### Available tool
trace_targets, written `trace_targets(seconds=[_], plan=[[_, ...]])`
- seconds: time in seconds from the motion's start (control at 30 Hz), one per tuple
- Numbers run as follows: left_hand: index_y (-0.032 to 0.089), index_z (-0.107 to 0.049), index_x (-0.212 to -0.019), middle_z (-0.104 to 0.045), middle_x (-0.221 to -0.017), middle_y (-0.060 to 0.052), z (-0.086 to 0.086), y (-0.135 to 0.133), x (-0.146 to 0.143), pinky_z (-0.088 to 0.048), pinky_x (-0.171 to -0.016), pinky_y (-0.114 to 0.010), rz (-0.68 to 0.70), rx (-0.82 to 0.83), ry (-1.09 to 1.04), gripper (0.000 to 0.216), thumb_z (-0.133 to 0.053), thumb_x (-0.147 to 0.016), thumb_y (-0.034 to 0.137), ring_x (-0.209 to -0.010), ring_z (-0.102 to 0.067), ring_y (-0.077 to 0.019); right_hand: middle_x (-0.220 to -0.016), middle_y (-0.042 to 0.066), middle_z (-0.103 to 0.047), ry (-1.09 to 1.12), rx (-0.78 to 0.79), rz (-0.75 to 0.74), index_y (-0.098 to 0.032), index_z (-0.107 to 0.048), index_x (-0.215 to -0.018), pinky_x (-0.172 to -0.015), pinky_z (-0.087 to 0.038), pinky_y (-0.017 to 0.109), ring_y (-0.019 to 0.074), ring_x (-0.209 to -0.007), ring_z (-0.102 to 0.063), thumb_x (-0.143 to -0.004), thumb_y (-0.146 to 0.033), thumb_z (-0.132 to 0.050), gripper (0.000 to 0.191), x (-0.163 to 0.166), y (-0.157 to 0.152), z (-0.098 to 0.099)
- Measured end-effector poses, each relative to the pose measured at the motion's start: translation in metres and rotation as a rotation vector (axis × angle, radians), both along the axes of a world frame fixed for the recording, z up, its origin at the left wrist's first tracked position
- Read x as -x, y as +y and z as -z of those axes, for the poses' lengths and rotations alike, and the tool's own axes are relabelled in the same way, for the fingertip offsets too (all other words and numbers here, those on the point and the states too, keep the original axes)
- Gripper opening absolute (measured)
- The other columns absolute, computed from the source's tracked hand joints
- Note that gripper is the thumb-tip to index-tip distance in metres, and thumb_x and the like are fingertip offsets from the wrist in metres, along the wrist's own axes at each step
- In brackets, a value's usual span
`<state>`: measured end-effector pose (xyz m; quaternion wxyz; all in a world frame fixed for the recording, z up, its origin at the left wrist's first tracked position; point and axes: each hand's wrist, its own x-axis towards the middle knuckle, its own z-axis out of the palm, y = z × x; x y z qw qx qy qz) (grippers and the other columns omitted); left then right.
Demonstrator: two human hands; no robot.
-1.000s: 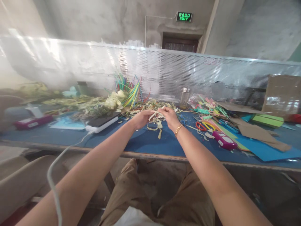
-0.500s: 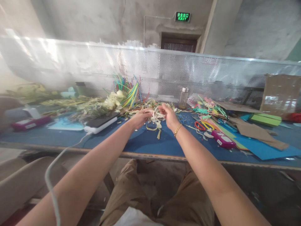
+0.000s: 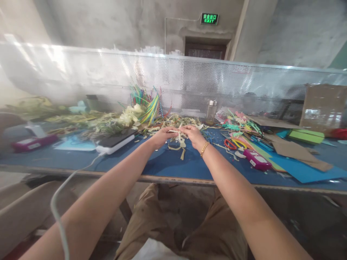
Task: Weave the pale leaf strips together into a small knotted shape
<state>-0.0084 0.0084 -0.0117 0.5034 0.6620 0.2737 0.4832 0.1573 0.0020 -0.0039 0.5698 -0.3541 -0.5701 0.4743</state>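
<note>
My left hand (image 3: 163,137) and my right hand (image 3: 193,135) meet fingertip to fingertip over the blue table. Both are closed in a pinch on a thin, pale cream strip (image 3: 179,134) that looks like dried husk or paper; I cannot tell which. Fingers cover much of it. Just below hang or lie more cream strips (image 3: 182,145), some with loose curled ends. Behind my hands spreads a heap of pale scraps (image 3: 176,122). A gold chain bracelet (image 3: 205,148) circles my right wrist.
Left of my hands lies a dark-topped white device (image 3: 116,141) with a white cable. Coloured pipe cleaners (image 3: 151,104) and a glass bottle (image 3: 211,112) stand behind. To the right are orange-and-yellow-handled scissors (image 3: 235,144), a magenta box (image 3: 257,160) and blue paper sheets (image 3: 306,169).
My right hand has moved left and slightly down, from a small distance apart until its fingertips meet those of my left hand. My left hand has hardly moved.
</note>
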Motion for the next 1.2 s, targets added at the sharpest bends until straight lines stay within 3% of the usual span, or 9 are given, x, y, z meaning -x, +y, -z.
trace_targets(seconds=[0.33,0.63,0.9,1.07,1.2], plan=[[0.017,-0.069,-0.073,-0.061,-0.068,-0.002,-0.003,0.000,-0.002,-0.034,-0.058,-0.027,-0.031,0.026,-0.013,0.020,-0.072,-0.066,0.036,-0.060,-0.049,-0.0119,-0.067,-0.002,-0.062,0.024,-0.202,0.056,-0.020,-0.065,-0.064,-0.071,-0.042,0.029,0.0118,-0.067,-0.053,-0.057,-0.038,-0.074,0.022,0.007,0.004,0.003],[0.017,-0.066,-0.063,-0.059,-0.064,-0.001,-0.002,0.004,-0.002,-0.031,-0.056,-0.027,-0.006,0.066,0.001,0.013,-0.074,-0.062,0.027,-0.058,-0.047,-0.0109,-0.063,-0.003,-0.058,0.047,-0.235,0.056,-0.020,-0.060,-0.061,-0.069,-0.041,0.027,0.0109,-0.063,-0.050,-0.060,-0.041,-0.071,0.023,0.012,0.002,0.005],[0.015,-0.069,-0.073,-0.064,-0.075,-0.005,-0.005,0.002,-0.001,-0.036,-0.060,-0.027,0.039,0.208,-0.095,0.017,-0.067,-0.068,0.032,-0.067,-0.054,-0.0143,-0.062,-0.005,-0.054,0.102,-0.128,0.055,-0.018,-0.061,-0.066,-0.061,-0.038,0.024,0.0078,-0.058,-0.044,-0.058,-0.038,-0.074,0.025,0.002,0.006,0.005],[0.015,-0.071,-0.080,-0.063,-0.074,-0.004,-0.007,0.000,0.001,-0.034,-0.059,-0.026,0.070,0.191,-0.068,0.020,-0.072,-0.060,0.020,-0.064,-0.051,-0.0114,-0.058,-0.006,-0.051,0.136,-0.087,0.011,-0.018,-0.060,-0.068,-0.055,-0.035,0.023,0.0066,-0.053,-0.042,-0.058,-0.038,-0.074,0.026,0.003,0.006,0.004],[0.016,-0.071,-0.081,-0.064,-0.075,-0.003,-0.007,-0.003,0.000,-0.032,-0.058,-0.026,0.112,0.170,-0.052,0.024,-0.075,-0.058,0.020,-0.062,-0.051,-0.0108,-0.058,-0.006,-0.051,0.170,-0.074,0.025,-0.018,-0.060,-0.070,-0.053,-0.035,0.022,0.0064,-0.052,-0.042,-0.058,-0.037,-0.075,0.027,0.003,0.006,0.002]])
